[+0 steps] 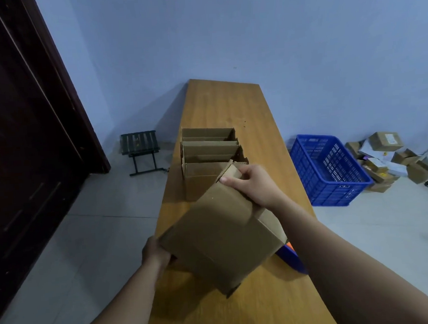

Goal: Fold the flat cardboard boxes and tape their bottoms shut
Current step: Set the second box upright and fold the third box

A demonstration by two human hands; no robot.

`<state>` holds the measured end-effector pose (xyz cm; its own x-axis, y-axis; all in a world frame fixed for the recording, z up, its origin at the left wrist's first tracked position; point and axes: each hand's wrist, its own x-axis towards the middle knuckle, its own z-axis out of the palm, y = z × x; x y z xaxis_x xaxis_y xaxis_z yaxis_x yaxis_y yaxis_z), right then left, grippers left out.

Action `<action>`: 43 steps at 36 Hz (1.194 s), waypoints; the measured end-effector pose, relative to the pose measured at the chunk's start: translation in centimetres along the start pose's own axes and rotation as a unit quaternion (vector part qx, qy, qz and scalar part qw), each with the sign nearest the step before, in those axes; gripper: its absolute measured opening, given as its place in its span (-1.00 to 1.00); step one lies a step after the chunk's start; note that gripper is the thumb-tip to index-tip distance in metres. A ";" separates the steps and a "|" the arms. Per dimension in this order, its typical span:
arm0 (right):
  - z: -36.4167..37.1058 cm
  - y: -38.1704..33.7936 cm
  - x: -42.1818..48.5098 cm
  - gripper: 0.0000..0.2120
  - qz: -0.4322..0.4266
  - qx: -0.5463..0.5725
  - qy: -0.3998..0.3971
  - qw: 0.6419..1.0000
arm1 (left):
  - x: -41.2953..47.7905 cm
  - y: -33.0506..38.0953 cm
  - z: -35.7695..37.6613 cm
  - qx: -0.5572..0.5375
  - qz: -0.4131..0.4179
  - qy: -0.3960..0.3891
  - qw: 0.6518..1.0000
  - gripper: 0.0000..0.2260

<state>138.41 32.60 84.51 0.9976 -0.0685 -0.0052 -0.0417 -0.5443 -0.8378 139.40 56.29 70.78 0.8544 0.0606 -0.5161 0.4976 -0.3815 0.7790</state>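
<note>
A brown cardboard box (220,234) is held tilted above the wooden table (229,105), one broad face turned up toward me. My left hand (155,251) grips its near left corner. My right hand (253,184) holds its far end, thumb on top of a flap and fingers curled behind it. Just beyond stand three folded boxes (208,152) in a row, their open tops facing up. A blue and orange object (292,257) peeks out from under the held box at the table's right edge; I cannot tell what it is.
A blue plastic crate (328,170) sits on the floor right of the table, with a heap of small parcels (383,159) behind it. A small green folding stool (139,149) stands left of the table. A dark door (30,123) fills the left side.
</note>
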 end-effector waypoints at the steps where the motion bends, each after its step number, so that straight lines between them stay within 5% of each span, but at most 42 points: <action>1: 0.2 0.1 0.1 -0.38 -0.009 -0.028 0.004 1.000 | -0.1 -0.2 -0.1 0.027 0.011 0.016 0.999 -0.81; 5: 0.9 0.4 0.5 -0.38 -0.009 -0.094 0.029 0.995 | 0.5 -0.6 -0.2 0.073 0.008 0.017 0.997 -0.89; 9: 1.2 0.7 0.6 -0.48 -0.017 -0.159 0.050 0.986 | 1.4 -0.9 0.0 0.046 -0.025 -0.049 0.997 -0.70; 16: 1.7 0.7 1.1 -0.56 -0.057 -0.224 0.058 0.971 | 1.9 -0.2 -0.4 -0.178 -0.070 0.060 0.980 -0.88; 20: 1.8 0.0 1.8 -0.63 -0.088 -0.250 0.075 0.961 | 2.2 0.2 -0.8 -0.204 -0.066 0.100 0.972 -0.64; 23: 1.9 -0.8 2.1 -0.63 -0.125 -0.298 0.078 0.943 | 2.6 0.3 -1.5 -0.240 -0.090 0.069 0.964 -0.69; 31: 3.4 -1.9 1.8 -0.68 -0.196 -0.376 0.004 0.906 | 1.1 6.0 -1.7 -0.116 0.103 0.016 0.988 -0.86; 39: 6.2 -0.1 0.9 -0.74 -0.222 -0.442 -0.111 0.862 | -0.8 10.4 0.5 -0.042 0.250 -0.019 0.967 -0.62; 43: 6.7 0.6 0.9 -0.71 -0.173 -0.418 -0.166 0.876 | -0.8 11.0 1.5 0.061 0.240 -0.031 0.968 -0.56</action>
<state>139.64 37.85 80.33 0.9137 0.3925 -0.1053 0.3788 -0.9164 -0.1289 143.94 50.68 79.27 0.9702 -0.2052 -0.1286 0.0206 -0.4590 0.8882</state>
